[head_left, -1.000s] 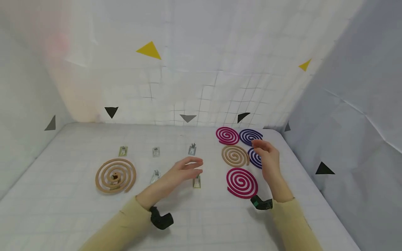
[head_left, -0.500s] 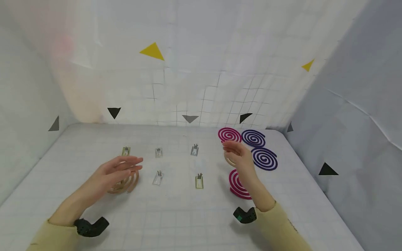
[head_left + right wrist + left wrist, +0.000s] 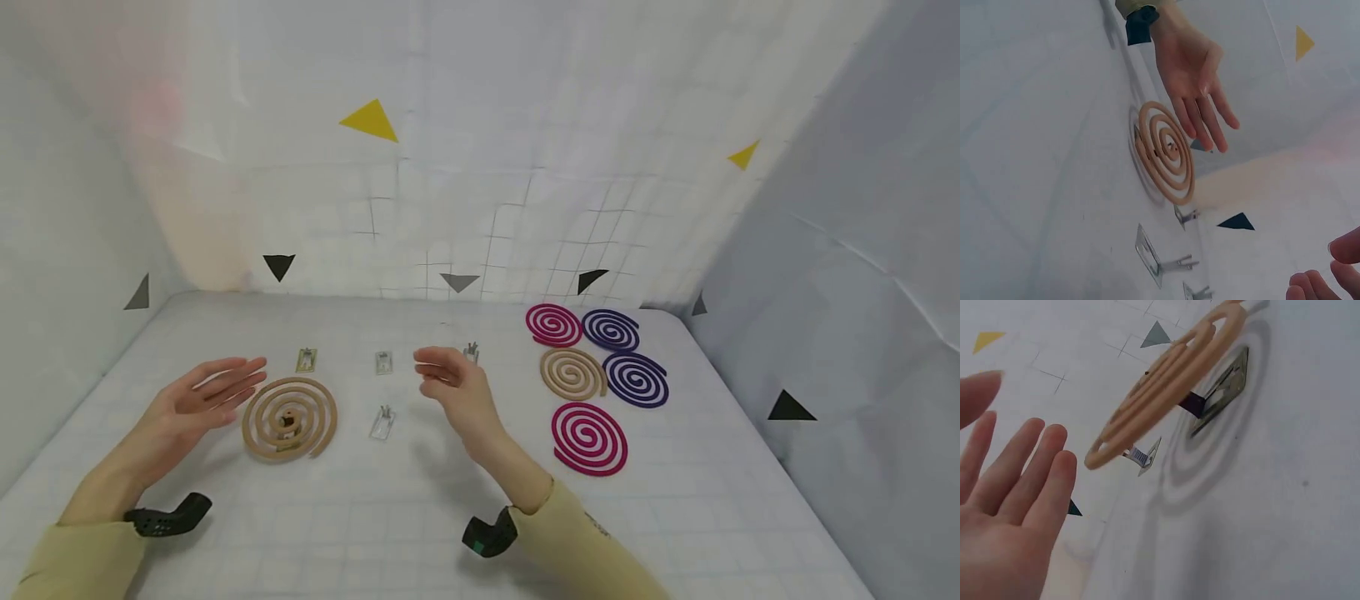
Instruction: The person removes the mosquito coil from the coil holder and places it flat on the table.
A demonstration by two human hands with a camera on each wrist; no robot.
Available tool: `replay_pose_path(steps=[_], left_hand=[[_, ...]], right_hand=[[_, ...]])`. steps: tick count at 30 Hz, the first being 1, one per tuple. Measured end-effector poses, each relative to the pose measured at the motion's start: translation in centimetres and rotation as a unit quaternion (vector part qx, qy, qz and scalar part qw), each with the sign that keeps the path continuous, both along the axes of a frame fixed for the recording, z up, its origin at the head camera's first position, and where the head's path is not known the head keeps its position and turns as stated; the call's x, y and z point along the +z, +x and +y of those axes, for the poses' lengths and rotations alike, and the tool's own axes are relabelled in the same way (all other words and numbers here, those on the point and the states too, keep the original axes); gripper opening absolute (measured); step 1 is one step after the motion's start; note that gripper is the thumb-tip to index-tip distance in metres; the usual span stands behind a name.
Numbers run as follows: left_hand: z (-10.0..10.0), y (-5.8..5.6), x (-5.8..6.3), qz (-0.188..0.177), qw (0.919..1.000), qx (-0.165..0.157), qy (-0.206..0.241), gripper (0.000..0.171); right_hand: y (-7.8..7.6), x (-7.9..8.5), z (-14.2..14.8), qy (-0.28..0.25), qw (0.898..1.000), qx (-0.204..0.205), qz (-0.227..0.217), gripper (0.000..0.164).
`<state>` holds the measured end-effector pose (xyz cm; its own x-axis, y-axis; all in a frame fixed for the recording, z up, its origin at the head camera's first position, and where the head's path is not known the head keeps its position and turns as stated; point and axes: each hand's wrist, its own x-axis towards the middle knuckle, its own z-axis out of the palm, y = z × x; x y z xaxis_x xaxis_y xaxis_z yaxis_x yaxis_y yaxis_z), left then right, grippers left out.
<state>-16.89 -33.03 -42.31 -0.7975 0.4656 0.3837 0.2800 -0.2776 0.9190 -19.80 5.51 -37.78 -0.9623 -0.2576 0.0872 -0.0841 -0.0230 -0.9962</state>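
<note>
A tan mosquito coil [image 3: 291, 382] sits raised on a small gold-coloured metal stand [image 3: 1225, 394] at the left of the table. Beside its left edge my left hand [image 3: 191, 408] hovers, fingers extended and holding nothing; in the left wrist view a gap shows between fingertips and coil [image 3: 1160, 414]. Over the middle of the table is my right hand [image 3: 467, 398], fingers loosely bent, nothing between them. It partly covers a silver stand [image 3: 471, 351] behind it and hides the table spot below. Two more silver stands [image 3: 383, 362] [image 3: 382, 423] stand between the hands.
Another gold stand [image 3: 307, 360] is behind the raised coil. Several flat coils lie at the right: pink ones [image 3: 553, 326] [image 3: 589, 440], dark blue ones [image 3: 611, 332] [image 3: 637, 380] and a tan one [image 3: 572, 374]. White sheet walls [image 3: 480, 125] enclose the table's back and sides.
My left hand has moved from the middle across the raised tan coil to its left side. My right hand has moved left from the flat coils to the middle. The coils have stayed put.
</note>
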Motion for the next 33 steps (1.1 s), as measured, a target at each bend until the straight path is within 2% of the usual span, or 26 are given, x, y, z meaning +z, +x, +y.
replay_pose_path(steps=[4,8,15,23,26,33], left_hand=[[-0.5,-0.2,-0.6,0.005,0.9999,-0.002,0.010,0.065],[-0.8,-0.3,-1.1,0.002,1.0000,-0.007,0.000,0.066],[-1.2,0.0,-1.5,-0.007,0.9983,-0.003,-0.058,0.069],[-1.1,0.1,-1.8,-0.035,0.9922,0.027,-0.116,0.072],[-1.2,0.2,-1.7,-0.038,0.9924,0.021,-0.115,0.072],[-1.4,0.2,-1.9,-0.031,0.9955,-0.024,-0.086,0.070]], right_hand=[[0.1,-0.3,-2.6,-0.006,1.000,0.018,-0.015,0.040],[0.0,-0.6,-4.9,-0.007,0.999,0.020,-0.024,0.040],[0.3,-1.6,-8.2,-0.016,0.998,0.033,-0.044,0.041],[1.0,-4.1,-9.4,0.043,0.997,0.028,-0.049,0.042],[1.2,-4.7,-9.8,0.056,0.997,0.026,-0.037,0.041],[1.6,-5.6,-10.3,0.080,0.995,0.035,-0.049,0.037]])
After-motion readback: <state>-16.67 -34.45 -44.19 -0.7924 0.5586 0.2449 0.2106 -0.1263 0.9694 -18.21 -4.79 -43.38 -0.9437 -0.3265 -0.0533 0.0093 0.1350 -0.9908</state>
